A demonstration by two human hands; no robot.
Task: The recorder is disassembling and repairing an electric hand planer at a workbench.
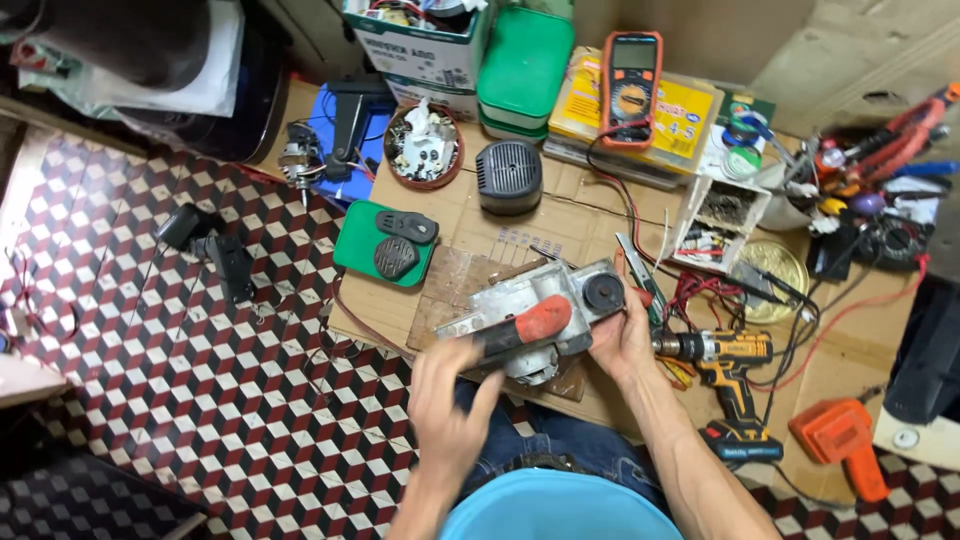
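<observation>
Hands (447, 395) (622, 345) grip planer (540, 320); cordless drill (725, 370) just beside, multimeter (632, 88) beyond.

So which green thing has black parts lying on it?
The flat green lid left of the power tool: two black parts sit on it. The green boxes stacked at the back have nothing on top.

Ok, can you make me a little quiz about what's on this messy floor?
1. True or false: both hands touch the grey power tool.
2. What colour is the meter near the top: A orange, B blue, C pink?
3. Which tool lies beside the right hand?

Key: 1 true, the left hand is on its red handle. 2 A. 3 the yellow drill.
</observation>
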